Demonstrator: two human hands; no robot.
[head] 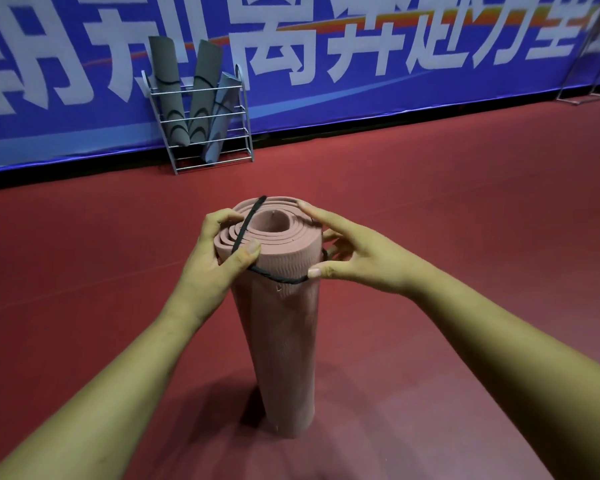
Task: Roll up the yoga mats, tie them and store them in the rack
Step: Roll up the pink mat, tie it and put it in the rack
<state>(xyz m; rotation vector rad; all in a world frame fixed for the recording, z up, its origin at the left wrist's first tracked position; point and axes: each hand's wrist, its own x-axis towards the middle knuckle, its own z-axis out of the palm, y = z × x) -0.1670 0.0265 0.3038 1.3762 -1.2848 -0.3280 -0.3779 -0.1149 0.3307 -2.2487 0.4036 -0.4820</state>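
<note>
Mat: a pink rolled mat (284, 334) stands upright on its end on the red floor (465, 220), with its spiral top end facing the camera.
Band: a black band (246, 226) runs slantwise across the left part of the mat's top end. It goes over the near rim and passes round the near side just below the top, on to the mat's right side.
Left hand: the left hand (219, 268) grips the mat's upper left side. Its fingers (222, 216) are curled over the left rim, and the thumb presses the band against the near rim.
Right hand: the right hand (355, 254) clasps the mat's upper right side, spread wide. The forefinger lies along the far rim and the thumb tip touches the band on the near side. The other fingers curl behind the mat, partly hidden; whether they hook the band there cannot be told.
Arms: both forearms are bare and reach up to the mat's top.
Rack: a metal wire rack (212, 164) stands well beyond the mat, to its left, at the foot of the banner.
Grey mats: three rolled grey mats (168, 98) stand tilted in the rack, with dark bands round them.
Banner: a blue banner (430, 81) with big white characters runs along the wall far behind the mat.
Stand: a thin metal stand (584, 97), blurred, is far beyond the mat on its right.
</note>
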